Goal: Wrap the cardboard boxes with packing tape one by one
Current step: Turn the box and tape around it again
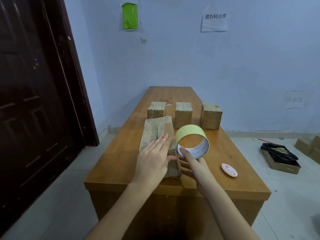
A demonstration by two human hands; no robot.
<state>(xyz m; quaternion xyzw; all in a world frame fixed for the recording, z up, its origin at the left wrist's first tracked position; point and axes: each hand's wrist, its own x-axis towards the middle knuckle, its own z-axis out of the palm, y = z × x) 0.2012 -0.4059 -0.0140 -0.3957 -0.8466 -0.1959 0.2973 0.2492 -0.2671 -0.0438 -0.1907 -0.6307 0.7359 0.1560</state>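
Note:
A worn cardboard box (155,130) stands near the front of the wooden table (121,161). My left hand (153,158) lies flat on its top with straight fingers, thumb over the near edge. My right hand (192,163) holds a yellow roll of packing tape (191,137) beside the box's right side, thumb inside the white core and fingers under the roll. Three more cardboard boxes stand in a row farther back: left (156,110), middle (183,115), right (211,116).
A small pink oval cutter (229,169) lies on the table to the right of my hands. On the floor at right sit a flat box with a black bag (279,157) and more cardboard (308,146). A dark door (34,101) is at left.

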